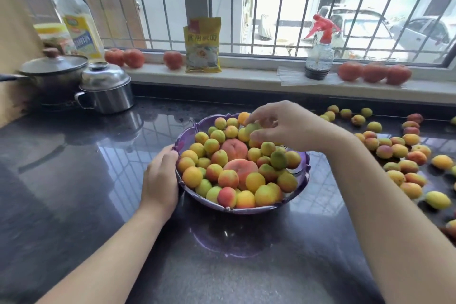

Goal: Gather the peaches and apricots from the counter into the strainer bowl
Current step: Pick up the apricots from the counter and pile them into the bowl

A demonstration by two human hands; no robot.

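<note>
Fruit heaped in the strainer bowl [299, 181].
Its left rim is gripped by the left hand [161, 177]; a greenish apricot [252, 128] seems pinched by right hand [283, 126] fingers [254, 116] above it.

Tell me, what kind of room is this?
Most likely a home kitchen. A lidded pot and a steel pot stand on a dark counter, a cooking oil bottle stands behind them, and a purple strainer bowl is full of fruit.
</note>
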